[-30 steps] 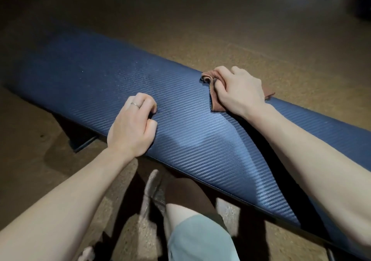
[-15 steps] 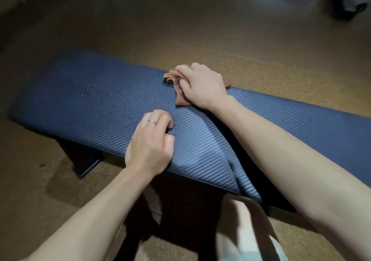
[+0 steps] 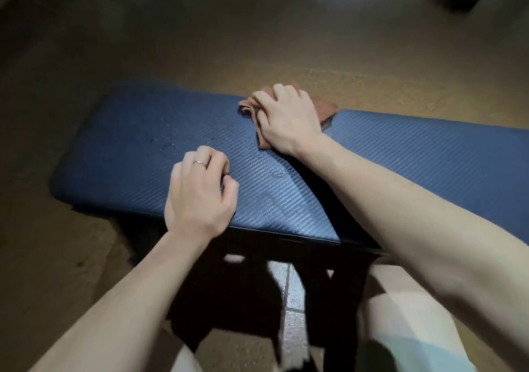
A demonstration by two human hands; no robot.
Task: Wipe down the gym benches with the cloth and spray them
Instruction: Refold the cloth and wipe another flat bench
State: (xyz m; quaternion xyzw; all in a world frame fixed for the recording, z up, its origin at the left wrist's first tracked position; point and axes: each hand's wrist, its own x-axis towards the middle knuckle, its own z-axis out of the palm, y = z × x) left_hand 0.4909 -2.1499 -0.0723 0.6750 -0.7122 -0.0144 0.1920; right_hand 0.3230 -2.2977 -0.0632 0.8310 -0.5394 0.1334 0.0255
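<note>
**Bench wipe under way, droplets left at the left end**

Bench pad (image 3: 400,154), the blue ribbed surface, runs across the view. Beads of spray (image 3: 167,144) sit on it toward its left end and a few near the front edge, so that stretch looks not yet wiped; I cannot judge how clean the right end is. No spray bottle is in view.

Cloth (image 3: 325,108), reddish and bunched, lies at the far edge of the surface near its middle, partly hanging past it. The right hand (image 3: 286,120) presses flat on top, fingers curled over its left fold and holding it down. The left hand (image 3: 200,194), wearing a ring (image 3: 199,163), rests near the front edge, fingers loosely curled and holding nothing.
</note>
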